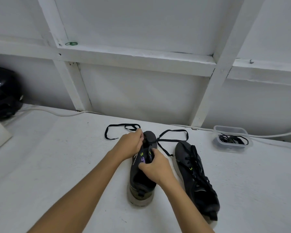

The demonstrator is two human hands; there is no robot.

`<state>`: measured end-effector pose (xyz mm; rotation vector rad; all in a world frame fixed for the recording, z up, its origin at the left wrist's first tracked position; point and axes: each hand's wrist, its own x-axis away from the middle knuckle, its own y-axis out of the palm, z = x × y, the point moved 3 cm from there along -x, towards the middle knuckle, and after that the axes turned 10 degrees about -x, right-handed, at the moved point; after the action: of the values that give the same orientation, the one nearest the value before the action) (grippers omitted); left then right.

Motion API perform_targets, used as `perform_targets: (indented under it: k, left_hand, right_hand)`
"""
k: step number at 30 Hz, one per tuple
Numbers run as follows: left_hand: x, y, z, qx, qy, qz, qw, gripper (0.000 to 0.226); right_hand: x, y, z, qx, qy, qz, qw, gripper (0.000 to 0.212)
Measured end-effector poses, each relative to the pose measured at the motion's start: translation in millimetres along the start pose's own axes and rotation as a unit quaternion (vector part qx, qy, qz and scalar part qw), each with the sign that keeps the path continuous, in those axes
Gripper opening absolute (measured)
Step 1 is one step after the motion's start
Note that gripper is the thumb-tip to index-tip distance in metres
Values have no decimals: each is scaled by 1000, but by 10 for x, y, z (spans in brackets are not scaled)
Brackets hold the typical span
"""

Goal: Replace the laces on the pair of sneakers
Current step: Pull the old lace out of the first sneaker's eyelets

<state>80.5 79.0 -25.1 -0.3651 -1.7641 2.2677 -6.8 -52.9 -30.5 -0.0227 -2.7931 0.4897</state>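
Flanking the held sneaker [142, 179]: laced sneaker [197, 179] (right), container [232, 139].

The single head-worn view looks forward and down, close over the white table [57, 165] toward the wall [141, 91].

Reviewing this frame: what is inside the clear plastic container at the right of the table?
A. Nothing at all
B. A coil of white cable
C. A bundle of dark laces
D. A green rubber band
C: the clear plastic container near the wall holds a tangled bundle of dark laces, apart from the two sneakers.
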Motion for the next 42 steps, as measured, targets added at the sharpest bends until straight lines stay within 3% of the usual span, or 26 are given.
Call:
perform_targets:
  k: [4, 6, 10, 17, 21, 25, 31, 34, 36, 39, 40, 42]
  left_hand:
    - [93, 96, -113, 159, -68, 9, 985, 9]
    - [181, 167, -159, 217, -80, 13, 973, 20]
    - [219, 221, -137, 200, -87, 44, 975, 13]
    - [70, 64, -184, 222, -113, -14, 968, 10]
    - [122, 135, -234, 270, -118, -42, 955, 11]
    - [169, 187, -222, 259, -115, -6, 959, 7]
    - [136, 121, -298, 400, -231, 65, 885, 10]
    - [219, 239, -328, 395, -208, 3, 895, 24]
    - [252, 281, -313, 377, -173, -23, 910, 21]
    - [209, 255, -284, 326, -156, 18, 932, 10]
    - [184, 236, -283, 347, -179, 45, 920, 10]
    - [156, 176, -350, 458, -262, 117, 842, 4]
  right_hand:
    - [17, 33, 12, -12, -1, 6, 1000, 30]
    - [27, 24, 12, -14, -5, 2, 1000, 35]
    - [5, -35, -6, -13, -5, -6, 1000, 31]
    - [27, 47, -21, 15, 12, -1, 1000, 25]
    - [12, 90, -72, 37, 33, 6, 999, 45]
    - [47, 163, -62, 101, 39, 12, 994, 95]
    - [57, 141, -29, 92, 25, 18, 995, 86]
    - [67, 145, -44, 90, 18, 19, 996, 84]
    - [66, 143, -49, 90, 13, 18, 996, 81]
    - [70, 135, -45, 77, 16, 20, 997, 78]
    - [73, 130, -46, 72, 16, 21, 997, 79]
    - [94, 131, -48, 67, 16, 16, 997, 81]
